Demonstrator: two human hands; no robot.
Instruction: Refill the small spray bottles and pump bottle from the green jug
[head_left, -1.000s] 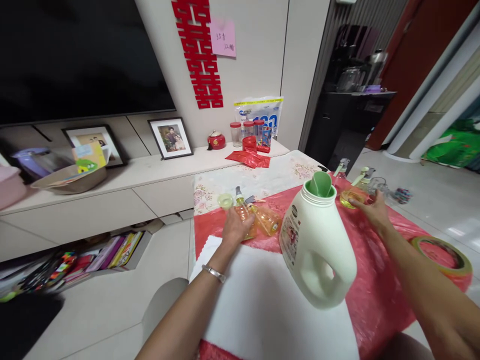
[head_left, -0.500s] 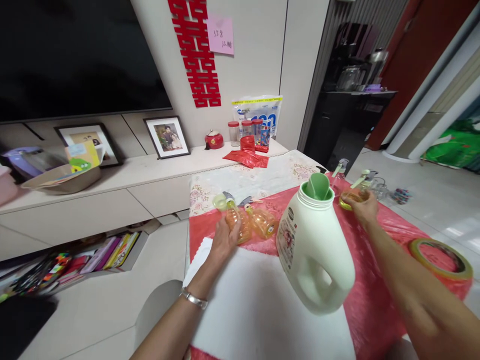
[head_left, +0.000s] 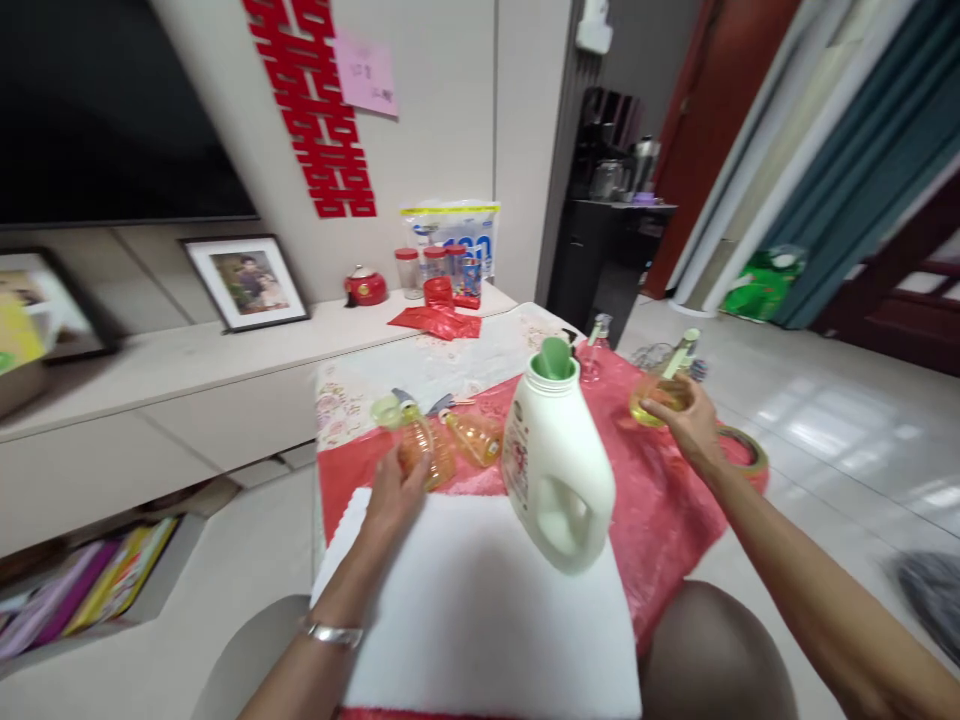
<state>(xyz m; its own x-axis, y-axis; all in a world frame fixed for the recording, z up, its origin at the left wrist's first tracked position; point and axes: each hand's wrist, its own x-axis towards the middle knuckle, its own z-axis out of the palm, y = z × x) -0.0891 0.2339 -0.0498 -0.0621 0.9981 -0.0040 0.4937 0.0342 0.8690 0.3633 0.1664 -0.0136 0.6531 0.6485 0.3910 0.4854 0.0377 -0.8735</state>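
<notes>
My left hand point(head_left: 395, 490) is wrapped around a small amber spray bottle point(head_left: 420, 447) lying on the red cloth point(head_left: 660, 490), next to a pale green cap point(head_left: 385, 410). A second amber bottle point(head_left: 474, 437) lies just right of it. My right hand point(head_left: 688, 424) grips a small bottle of yellow liquid with a pump top point(head_left: 661, 390), lifted a little above the cloth. Between my arms stands a big white detergent jug point(head_left: 556, 462) with a green spout, at the edge of a white towel point(head_left: 480, 610).
A clear spray bottle point(head_left: 594, 345) stands behind the jug. A roll of tape point(head_left: 746, 450) lies at the table's right edge. The low cabinet point(head_left: 187, 390) holds a framed photo point(head_left: 245, 281), a red pot point(head_left: 365, 286) and jars point(head_left: 442, 268). Books point(head_left: 90, 590) lie on the floor at left.
The view has swung right. My right hand has closed on the yellow pump bottle and raised it. My left hand has kept its hold on the amber bottle.
</notes>
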